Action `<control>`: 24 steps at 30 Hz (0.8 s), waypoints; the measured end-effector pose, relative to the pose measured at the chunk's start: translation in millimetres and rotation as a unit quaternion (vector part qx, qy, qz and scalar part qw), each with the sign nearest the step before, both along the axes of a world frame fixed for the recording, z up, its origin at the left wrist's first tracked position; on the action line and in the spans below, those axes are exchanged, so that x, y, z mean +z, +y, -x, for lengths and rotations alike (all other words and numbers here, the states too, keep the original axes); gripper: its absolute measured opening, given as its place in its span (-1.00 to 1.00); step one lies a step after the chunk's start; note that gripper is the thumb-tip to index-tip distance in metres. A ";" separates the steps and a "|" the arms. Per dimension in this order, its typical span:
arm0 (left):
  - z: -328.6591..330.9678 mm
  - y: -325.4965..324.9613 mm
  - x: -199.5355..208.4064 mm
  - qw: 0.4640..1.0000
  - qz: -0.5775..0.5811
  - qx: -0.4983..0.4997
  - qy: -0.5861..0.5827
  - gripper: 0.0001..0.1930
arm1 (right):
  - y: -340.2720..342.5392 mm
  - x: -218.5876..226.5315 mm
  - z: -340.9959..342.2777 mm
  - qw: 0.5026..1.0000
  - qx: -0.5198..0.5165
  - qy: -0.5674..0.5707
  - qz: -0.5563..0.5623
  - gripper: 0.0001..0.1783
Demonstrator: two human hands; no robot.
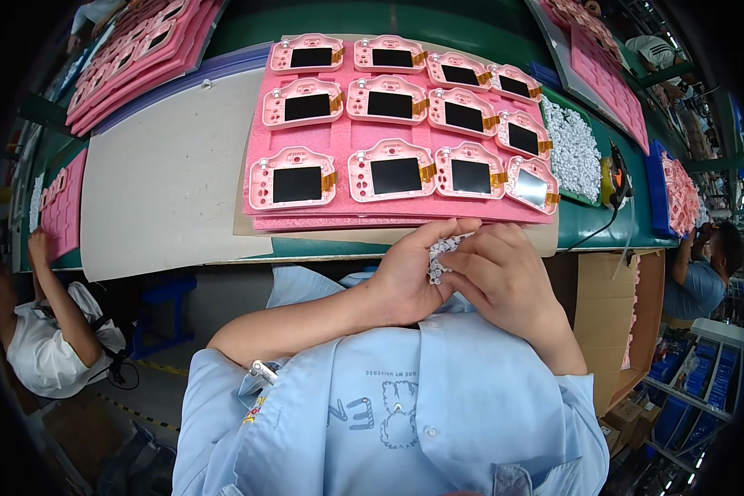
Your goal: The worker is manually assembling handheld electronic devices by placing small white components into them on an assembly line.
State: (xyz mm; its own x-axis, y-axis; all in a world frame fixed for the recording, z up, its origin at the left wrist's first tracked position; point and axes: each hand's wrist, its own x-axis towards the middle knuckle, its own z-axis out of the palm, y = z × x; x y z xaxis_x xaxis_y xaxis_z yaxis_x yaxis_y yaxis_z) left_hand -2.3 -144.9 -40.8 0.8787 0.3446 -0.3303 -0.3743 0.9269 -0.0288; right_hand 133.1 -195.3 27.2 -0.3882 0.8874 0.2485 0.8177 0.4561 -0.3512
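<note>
The left hand (409,277) is turned palm up and curled into a cup that holds a heap of small white pieces (438,263). The right hand (508,277) comes over the heap from its right, thumb and fingers bent in, the fingertips touching the pieces; whether it grips one cannot be told. So the pieces lie within the left palm and right under the right fingertips.

Just beyond both hands is the near edge of a pink foam sheet (331,213) on the green bench (587,236). On it, in three rows of four, stand twelve pink shells (391,171), each with a screen and an orange ribbon at its right side. The shell at the near right corner is closest to the right hand.

Beyond the right hand, to its right, a green tray (583,199) holds many more white pieces, with a corded tool (616,174) just beside it. To the left of the left hand and farther out lies a pale board (161,165).
</note>
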 end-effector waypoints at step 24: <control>10.2 4.5 -0.7 1.000 0.005 0.011 -0.013 -0.73 | 57.5 -20.8 -6.9 0.979 -0.135 0.040 -0.146 -0.85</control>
